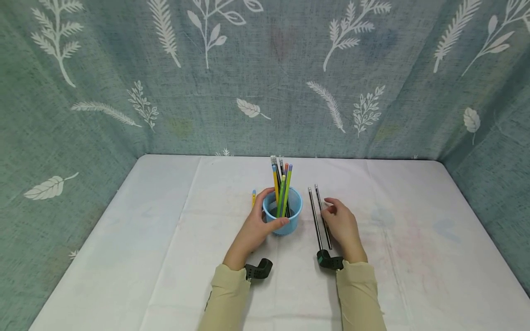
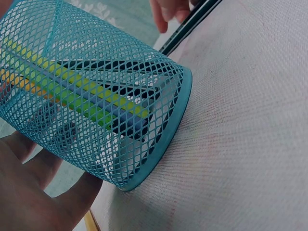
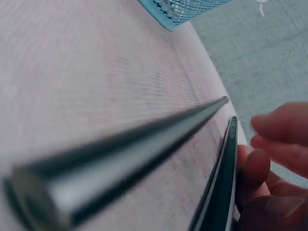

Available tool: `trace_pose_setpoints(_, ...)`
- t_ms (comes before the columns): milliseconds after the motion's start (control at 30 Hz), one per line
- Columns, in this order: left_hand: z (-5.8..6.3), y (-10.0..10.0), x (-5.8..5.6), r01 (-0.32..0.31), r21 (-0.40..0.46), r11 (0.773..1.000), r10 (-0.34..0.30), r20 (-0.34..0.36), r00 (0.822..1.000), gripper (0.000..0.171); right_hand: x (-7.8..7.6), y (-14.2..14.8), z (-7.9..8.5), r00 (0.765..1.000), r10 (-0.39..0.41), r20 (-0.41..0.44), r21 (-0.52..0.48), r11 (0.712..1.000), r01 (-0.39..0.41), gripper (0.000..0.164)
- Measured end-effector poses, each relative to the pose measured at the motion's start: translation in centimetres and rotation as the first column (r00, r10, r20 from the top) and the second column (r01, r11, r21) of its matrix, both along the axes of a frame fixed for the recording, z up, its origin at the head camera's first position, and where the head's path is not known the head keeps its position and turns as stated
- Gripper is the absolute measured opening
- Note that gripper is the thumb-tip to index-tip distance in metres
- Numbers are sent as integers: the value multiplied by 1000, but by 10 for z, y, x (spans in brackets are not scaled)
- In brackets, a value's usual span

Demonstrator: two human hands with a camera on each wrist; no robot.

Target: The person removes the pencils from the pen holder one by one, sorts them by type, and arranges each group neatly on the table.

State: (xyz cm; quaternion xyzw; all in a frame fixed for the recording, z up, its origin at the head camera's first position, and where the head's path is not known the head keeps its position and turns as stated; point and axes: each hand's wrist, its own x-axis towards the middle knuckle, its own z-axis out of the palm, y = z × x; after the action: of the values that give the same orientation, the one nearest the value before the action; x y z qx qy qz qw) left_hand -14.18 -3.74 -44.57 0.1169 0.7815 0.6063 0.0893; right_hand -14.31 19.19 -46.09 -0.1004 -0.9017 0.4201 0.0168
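My left hand grips a light-blue mesh pencil cup, with thumb and fingers round its near and left sides. Inside the cup stand several pencils, green, yellow and black among them; the left wrist view shows their lower ends through the mesh. Right of the cup, two dark, shiny pencils lie on the table: a left one and a right one. My right hand is at the right pencil, its bent fingertips right beside the shaft with no grip round it.
A yellow pencil with a blue end lies left of the cup, partly hidden by my left hand. A white cloth covers the table. Behind it hangs a grey-green curtain with white leaf prints. Each wrist wears a black camera.
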Motion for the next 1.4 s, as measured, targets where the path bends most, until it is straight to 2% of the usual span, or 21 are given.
trace_pose_setpoints(200,0,-1,1,-8,-9,1000,8,-1,1000,76,0,0,2,1000,-20,14,-74,997,21,37)
trace_pose_setpoints(300,1,-2,2,-5,-18,1000,5,0,1000,76,0,-1,4,999,-34,-25,-93,995,31,35)
trace_pose_setpoints(500,3,-3,1,-9,-47,999,8,-7,1000,78,0,-4,7,985,-121,-123,-202,975,95,35)
trace_pose_setpoints(600,3,-3,2,-8,-51,999,7,-9,1000,78,-3,-2,-1,972,-162,-170,-231,966,120,38)
trace_pose_setpoints(700,2,-3,2,-8,-57,998,8,-5,1000,79,-11,-1,-16,961,-170,-219,-239,964,116,41)
trace_pose_setpoints(833,1,-3,3,-8,-60,998,8,-13,1000,79,-21,-4,-33,956,-122,-268,-241,969,56,39)
trace_pose_setpoints(967,1,-4,2,-11,-64,998,9,-23,1000,79,-25,-14,-37,945,-51,-322,-227,974,-25,38)
trace_pose_setpoints(1067,1,-3,2,-15,-67,998,14,-24,1000,78,-24,-22,-34,935,0,-355,-241,966,-91,40)
trace_pose_setpoints(1200,2,-3,4,-19,-66,998,18,-11,1000,79,-17,-30,-23,929,65,-365,-302,935,-184,43)
trace_pose_setpoints(1267,3,-3,4,-17,-63,998,16,-7,1000,79,-15,-32,-19,925,113,-362,-302,925,-231,42)
trace_pose_setpoints(1400,4,-3,4,-14,-64,998,14,-4,1000,78,-4,-40,5,924,196,-328,-315,899,-303,40)
